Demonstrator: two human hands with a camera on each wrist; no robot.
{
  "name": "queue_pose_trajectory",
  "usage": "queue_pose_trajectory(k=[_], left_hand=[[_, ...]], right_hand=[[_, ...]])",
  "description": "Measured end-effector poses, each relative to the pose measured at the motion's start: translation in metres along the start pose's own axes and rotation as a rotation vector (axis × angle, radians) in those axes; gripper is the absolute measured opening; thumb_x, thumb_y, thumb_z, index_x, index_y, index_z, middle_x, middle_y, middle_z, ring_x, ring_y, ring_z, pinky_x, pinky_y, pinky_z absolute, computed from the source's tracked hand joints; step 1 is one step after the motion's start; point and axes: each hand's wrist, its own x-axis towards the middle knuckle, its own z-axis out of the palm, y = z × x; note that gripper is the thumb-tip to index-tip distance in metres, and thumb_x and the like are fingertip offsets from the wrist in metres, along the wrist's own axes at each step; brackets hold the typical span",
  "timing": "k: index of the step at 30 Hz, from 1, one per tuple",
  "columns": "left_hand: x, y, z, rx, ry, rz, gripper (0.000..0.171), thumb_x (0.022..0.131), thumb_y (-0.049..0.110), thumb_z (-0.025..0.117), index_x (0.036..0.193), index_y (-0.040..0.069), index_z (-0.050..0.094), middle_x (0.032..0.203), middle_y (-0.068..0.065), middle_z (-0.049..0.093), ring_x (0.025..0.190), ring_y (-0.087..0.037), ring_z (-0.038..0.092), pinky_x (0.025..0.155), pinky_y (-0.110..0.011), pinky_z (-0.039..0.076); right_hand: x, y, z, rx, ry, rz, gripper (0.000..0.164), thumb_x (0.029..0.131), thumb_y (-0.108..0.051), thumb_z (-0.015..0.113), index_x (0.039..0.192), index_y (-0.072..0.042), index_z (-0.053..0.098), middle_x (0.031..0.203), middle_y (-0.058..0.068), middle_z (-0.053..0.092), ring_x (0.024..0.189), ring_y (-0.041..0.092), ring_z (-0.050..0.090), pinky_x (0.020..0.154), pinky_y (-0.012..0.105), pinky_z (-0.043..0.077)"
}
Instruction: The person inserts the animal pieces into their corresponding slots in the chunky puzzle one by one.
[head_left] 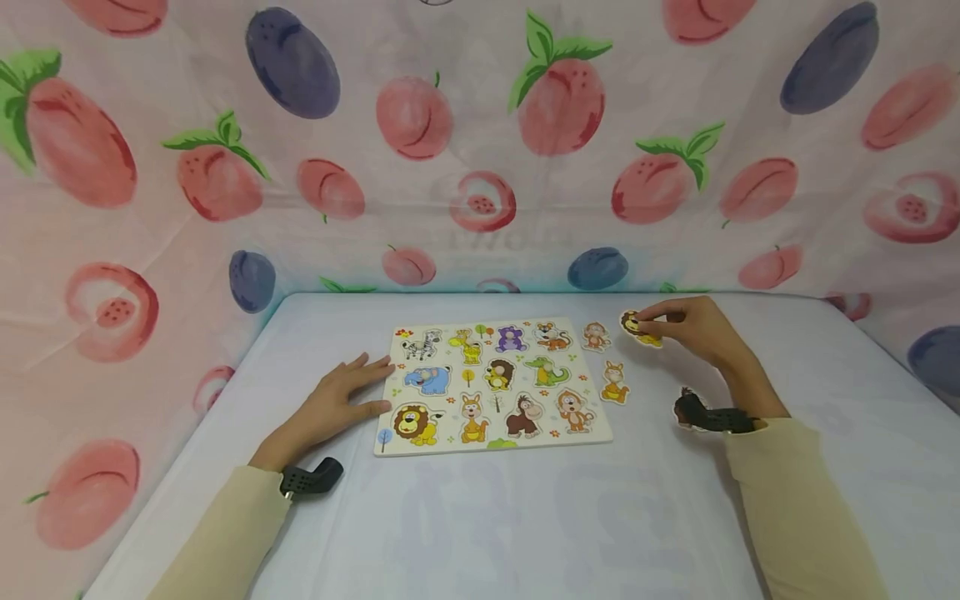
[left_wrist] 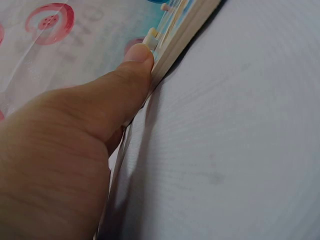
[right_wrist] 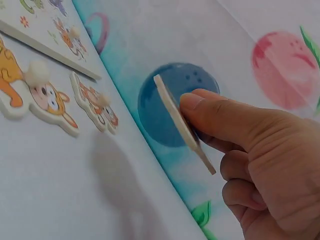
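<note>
My right hand (head_left: pixel 697 329) pinches a lion puzzle piece (head_left: pixel 632 323) between thumb and fingertips, to the right of the puzzle board (head_left: pixel 468 406). In the right wrist view this piece (right_wrist: pixel 176 115) appears edge-on, held up off the table, with its knob hidden by the fingers. At the board's left edge rests my left hand (head_left: pixel 330 406), its fingers spread and fairly straight. The left wrist view has the thumb (left_wrist: pixel 120 80) against the board's side. Animal pictures cover the board, including a lion at its lower left.
Right of the board lie a monkey piece (head_left: pixel 596 336) and a kangaroo piece (head_left: pixel 614 385), both with knobs. A dark brown piece (head_left: pixel 684 410) is partly covered by the right wrist camera (head_left: pixel 712 417). A fruit-patterned cloth (head_left: pixel 480 108) hangs behind the white table (head_left: pixel 480 525).
</note>
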Motion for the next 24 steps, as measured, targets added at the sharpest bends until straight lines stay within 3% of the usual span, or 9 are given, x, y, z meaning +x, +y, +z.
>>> queue_pose_trajectory(k=[8,11,15,20,24], left_hand=[[-0.001,0.001,0.000,0.009,0.009,0.007,0.065,0.087,0.047,0.065,0.143,0.017,0.048,0.151,0.001,0.035,0.144,-0.031,0.015,0.113,-0.057,0.007],[0.000,0.001,0.001,0.004,0.009,0.008,0.065,0.087,0.047,0.065,0.142,0.017,0.048,0.151,0.001,0.036,0.144,-0.031,0.015,0.113,-0.057,0.007],[0.000,0.001,0.001,0.000,0.005,0.007,0.066,0.087,0.047,0.065,0.142,0.016,0.048,0.152,0.001,0.035,0.144,-0.032,0.015,0.112,-0.058,0.007],[-0.001,0.002,0.000,-0.005,0.006,0.015,0.065,0.087,0.046,0.066,0.142,0.016,0.048,0.151,0.000,0.036,0.144,-0.032,0.015,0.113,-0.057,0.007],[-0.001,0.001,0.000,0.003,0.010,0.022,0.065,0.087,0.045,0.066,0.142,0.016,0.048,0.151,0.000,0.036,0.144,-0.031,0.015,0.113,-0.057,0.007]], right_hand=[[0.008,-0.026,0.015,0.024,-0.018,-0.035,0.034,0.079,-0.042,0.077,0.101,-0.015,0.076,0.071,0.010,0.049,0.069,0.023,0.040,0.054,0.030,0.032],[0.011,-0.037,0.021,0.056,-0.039,-0.061,0.030,0.080,-0.039,0.077,0.099,-0.016,0.077,0.068,0.012,0.051,0.065,0.023,0.041,0.053,0.030,0.032],[0.012,-0.051,0.029,0.083,-0.092,-0.080,0.027,0.080,-0.039,0.078,0.098,-0.019,0.077,0.075,0.014,0.059,0.064,0.023,0.041,0.054,0.029,0.034],[0.012,-0.063,0.038,0.061,-0.134,-0.116,0.026,0.081,-0.039,0.076,0.098,-0.021,0.077,0.075,0.021,0.059,0.060,0.023,0.041,0.051,0.029,0.033],[0.013,-0.072,0.045,0.059,-0.150,-0.158,0.025,0.082,-0.039,0.075,0.098,-0.020,0.077,0.073,0.017,0.060,0.059,0.023,0.042,0.051,0.029,0.035]])
